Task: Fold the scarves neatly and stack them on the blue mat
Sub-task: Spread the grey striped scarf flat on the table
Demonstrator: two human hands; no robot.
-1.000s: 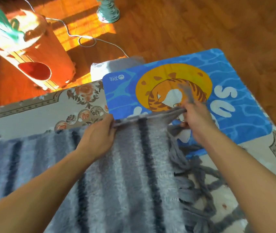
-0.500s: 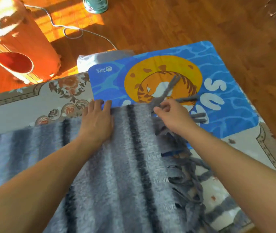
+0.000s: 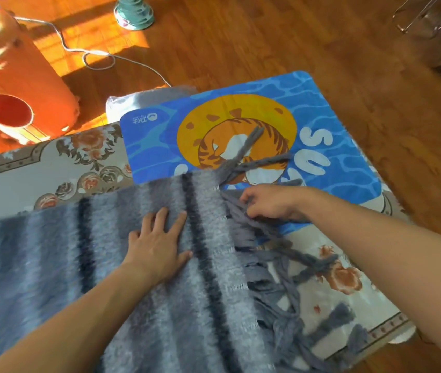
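Note:
A fluffy grey scarf [image 3: 101,251] with dark stripes lies spread across the floral rug, its fringed end [image 3: 273,267] at the right. A few fringe strands reach onto the blue mat [image 3: 348,146], which shows an orange tiger in a yellow circle. My left hand [image 3: 160,243] presses flat on the scarf near its far right corner, fingers straight. My right hand [image 3: 270,203] has its fingers curled around fringe strands at the scarf's edge, over the near edge of the mat. A grey folded cloth [image 3: 144,96] pokes out from behind the mat's far left corner.
The floral rug [image 3: 25,179] lies on a wooden floor [image 3: 294,44]. An orange cylindrical object [image 3: 20,84] stands far left, with a white cable [image 3: 92,53] trailing across the floor. A teal lamp base [image 3: 133,12] sits at the top. A wire rack [image 3: 434,20] is at the top right.
My left hand let go of the scarf's far edge, slid toward me and now lies flat on it. My right hand dropped from the corner to the fringe lower down.

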